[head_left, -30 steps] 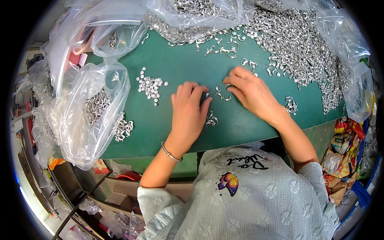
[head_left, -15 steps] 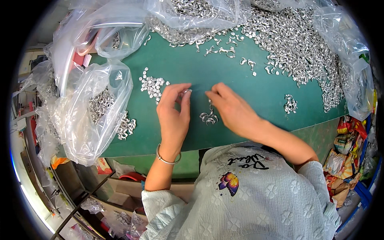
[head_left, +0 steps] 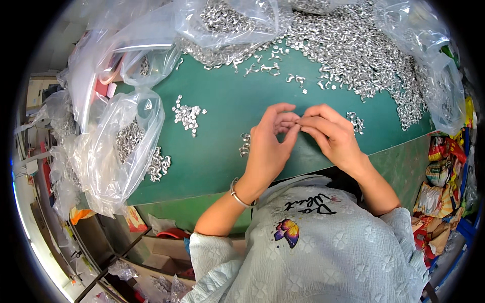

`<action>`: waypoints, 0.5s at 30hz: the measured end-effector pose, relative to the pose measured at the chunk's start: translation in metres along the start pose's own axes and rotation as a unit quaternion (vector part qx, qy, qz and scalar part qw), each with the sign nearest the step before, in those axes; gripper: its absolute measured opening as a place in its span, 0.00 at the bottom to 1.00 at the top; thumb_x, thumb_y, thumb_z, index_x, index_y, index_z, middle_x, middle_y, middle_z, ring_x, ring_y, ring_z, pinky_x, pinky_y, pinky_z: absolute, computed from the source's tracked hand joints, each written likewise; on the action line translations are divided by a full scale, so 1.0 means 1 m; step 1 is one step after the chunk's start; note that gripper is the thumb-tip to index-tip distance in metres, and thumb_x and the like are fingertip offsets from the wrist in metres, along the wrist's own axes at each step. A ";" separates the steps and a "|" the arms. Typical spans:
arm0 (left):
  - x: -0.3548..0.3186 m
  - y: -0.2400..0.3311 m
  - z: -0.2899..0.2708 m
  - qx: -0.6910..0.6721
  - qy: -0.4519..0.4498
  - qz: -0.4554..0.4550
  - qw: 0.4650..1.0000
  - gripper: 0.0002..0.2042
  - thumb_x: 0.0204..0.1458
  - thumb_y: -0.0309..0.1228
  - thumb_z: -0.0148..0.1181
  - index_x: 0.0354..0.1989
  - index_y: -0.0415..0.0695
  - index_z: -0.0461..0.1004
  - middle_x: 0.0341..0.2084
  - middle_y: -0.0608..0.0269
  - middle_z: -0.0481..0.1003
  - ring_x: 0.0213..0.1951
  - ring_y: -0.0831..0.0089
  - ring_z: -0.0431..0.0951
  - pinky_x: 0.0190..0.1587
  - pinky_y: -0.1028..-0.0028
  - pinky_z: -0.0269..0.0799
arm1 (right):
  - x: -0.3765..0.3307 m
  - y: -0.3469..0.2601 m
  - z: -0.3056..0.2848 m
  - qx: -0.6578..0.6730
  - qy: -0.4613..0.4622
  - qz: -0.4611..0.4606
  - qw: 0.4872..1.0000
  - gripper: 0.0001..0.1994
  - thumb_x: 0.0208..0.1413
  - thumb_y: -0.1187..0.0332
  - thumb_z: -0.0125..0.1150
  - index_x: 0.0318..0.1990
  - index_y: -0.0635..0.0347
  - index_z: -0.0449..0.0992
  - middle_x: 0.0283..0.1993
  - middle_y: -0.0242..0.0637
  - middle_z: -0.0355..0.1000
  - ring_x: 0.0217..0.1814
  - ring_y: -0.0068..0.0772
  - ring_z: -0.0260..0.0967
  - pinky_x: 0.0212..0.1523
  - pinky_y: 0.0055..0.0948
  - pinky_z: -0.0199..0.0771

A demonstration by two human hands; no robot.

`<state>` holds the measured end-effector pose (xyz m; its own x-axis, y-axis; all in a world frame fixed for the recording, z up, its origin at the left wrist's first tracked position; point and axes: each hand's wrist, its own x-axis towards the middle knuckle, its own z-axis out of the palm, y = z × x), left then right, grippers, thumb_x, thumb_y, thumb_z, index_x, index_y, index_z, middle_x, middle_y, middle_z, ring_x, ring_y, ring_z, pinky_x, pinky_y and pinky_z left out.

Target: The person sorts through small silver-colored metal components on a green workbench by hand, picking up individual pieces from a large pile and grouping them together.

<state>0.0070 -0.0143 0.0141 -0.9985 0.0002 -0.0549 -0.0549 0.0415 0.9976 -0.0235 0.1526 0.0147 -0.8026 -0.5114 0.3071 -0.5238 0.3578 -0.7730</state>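
My left hand (head_left: 273, 135) and my right hand (head_left: 333, 135) meet over the near part of the green table (head_left: 222, 116). Thumb and fingers of both are pinched together at one spot, and whatever they hold there is too small and covered to make out. Beside the left hand lie a few curved silver metal pieces (head_left: 245, 145), partly hidden by it. Further left is a cluster of small silver metal pieces (head_left: 187, 117). A small group of curved metal pieces (head_left: 355, 122) rests just beyond the right hand.
A large heap of curved silver pieces (head_left: 348, 48) covers the far right of the table. Clear plastic bags (head_left: 113, 156) with metal pieces stand at the left, others (head_left: 232, 20) at the back. Colourful packets (head_left: 434, 197) are piled off the table's right end.
My left hand has moved right, away from the small-piece cluster, and now meets my right hand, which has also shifted right. The view has shifted slightly.
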 end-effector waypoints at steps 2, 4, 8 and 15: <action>0.005 0.000 0.011 -0.110 -0.022 -0.068 0.991 0.18 0.53 0.16 0.56 0.52 0.32 0.63 0.38 0.55 0.76 0.39 0.75 0.78 0.44 0.78 0.74 | -0.007 0.000 -0.008 -0.030 0.030 0.013 0.999 0.11 0.45 0.78 0.65 0.39 0.63 0.76 0.38 0.37 0.68 0.35 0.39 0.68 0.34 0.33 0.71; 0.006 -0.006 0.018 -0.152 -0.035 -0.072 0.985 0.18 0.55 0.16 0.53 0.54 0.32 0.61 0.39 0.53 0.76 0.40 0.73 0.78 0.45 0.78 0.75 | -0.010 0.004 -0.014 -0.066 0.028 -0.017 0.997 0.10 0.45 0.77 0.65 0.38 0.62 0.76 0.38 0.37 0.68 0.36 0.38 0.68 0.34 0.33 0.70; -0.007 0.000 0.023 -0.045 -0.040 -0.034 0.998 0.19 0.55 0.17 0.52 0.56 0.37 0.62 0.48 0.50 0.71 0.47 0.66 0.75 0.51 0.69 0.71 | -0.013 0.010 -0.021 -0.146 0.013 -0.070 0.987 0.07 0.45 0.75 0.65 0.32 0.61 0.74 0.39 0.35 0.68 0.37 0.39 0.67 0.36 0.34 0.67; -0.043 -0.031 -0.014 0.515 0.046 0.125 0.847 0.14 0.49 0.24 0.58 0.46 0.41 0.68 0.49 0.53 0.65 0.58 0.52 0.61 0.61 0.44 0.47 | -0.025 0.051 -0.074 -0.293 0.141 0.060 0.944 0.06 0.46 0.76 0.64 0.30 0.64 0.72 0.33 0.40 0.68 0.38 0.44 0.66 0.40 0.36 0.66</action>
<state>0.0520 -0.0300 -0.0139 -0.9770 0.0615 0.2041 0.1423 0.9008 0.4102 -0.0513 0.2412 0.0091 -0.8669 -0.2413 0.4362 -0.4263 0.8124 -0.3978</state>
